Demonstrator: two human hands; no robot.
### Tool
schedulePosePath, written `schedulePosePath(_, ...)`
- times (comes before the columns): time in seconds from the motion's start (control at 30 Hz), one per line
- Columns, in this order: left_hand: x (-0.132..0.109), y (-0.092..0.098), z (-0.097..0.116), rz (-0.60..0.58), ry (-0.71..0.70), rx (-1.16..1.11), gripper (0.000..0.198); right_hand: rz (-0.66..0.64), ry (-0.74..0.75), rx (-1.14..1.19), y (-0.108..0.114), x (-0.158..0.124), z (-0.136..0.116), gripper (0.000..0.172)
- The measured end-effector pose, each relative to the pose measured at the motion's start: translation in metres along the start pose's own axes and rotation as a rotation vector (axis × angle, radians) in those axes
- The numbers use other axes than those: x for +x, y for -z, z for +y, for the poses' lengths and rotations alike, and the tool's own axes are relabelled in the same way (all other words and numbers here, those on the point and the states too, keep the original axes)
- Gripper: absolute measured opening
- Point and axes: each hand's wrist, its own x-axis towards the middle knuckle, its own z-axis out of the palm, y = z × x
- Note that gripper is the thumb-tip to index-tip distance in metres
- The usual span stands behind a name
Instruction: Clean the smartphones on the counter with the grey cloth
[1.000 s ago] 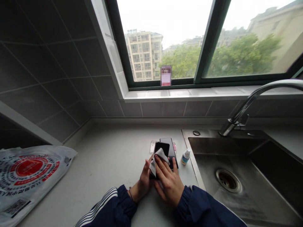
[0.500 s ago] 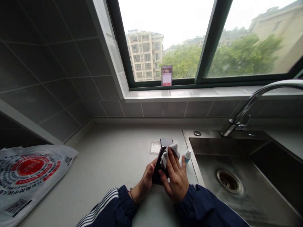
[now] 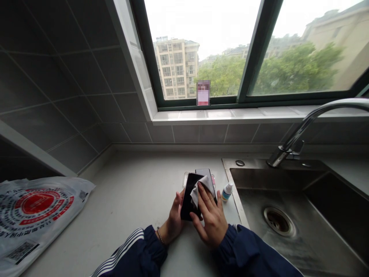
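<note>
Since half a second ago you've tilted the phone (image 3: 188, 198) back to face you, low centre, and slid the cloth (image 3: 198, 187) down its screen. Your left hand (image 3: 173, 217) grips its edge to steady it. Your right hand (image 3: 212, 220) presses the cloth flat with extended fingers. Beyond, a second phone (image 3: 205, 173) lies flat, with a small bottle (image 3: 226, 191) to its right.

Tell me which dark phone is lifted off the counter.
The nearer phone, gripped by the left hand while the right hand presses a white cloth on it; the other phone lies flat on the counter behind.
</note>
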Motion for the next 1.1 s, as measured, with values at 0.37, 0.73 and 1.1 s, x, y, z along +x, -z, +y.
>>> schedulePosePath(0.37,0.009,-0.002,0.017,0.055,0.156,-0.256,0.061,-0.150,0.203,0.063,0.000,-0.001,-0.002,0.055)
schedulePosePath(0.73,0.011,-0.007,0.020,0.057,0.235,-0.277,0.060,0.221,0.145,0.167,-0.002,0.002,0.003,0.033)
schedulePosePath(1.1,0.010,0.003,0.011,0.168,0.114,-0.174,0.053,0.297,0.074,0.391,-0.001,-0.002,0.008,0.045)
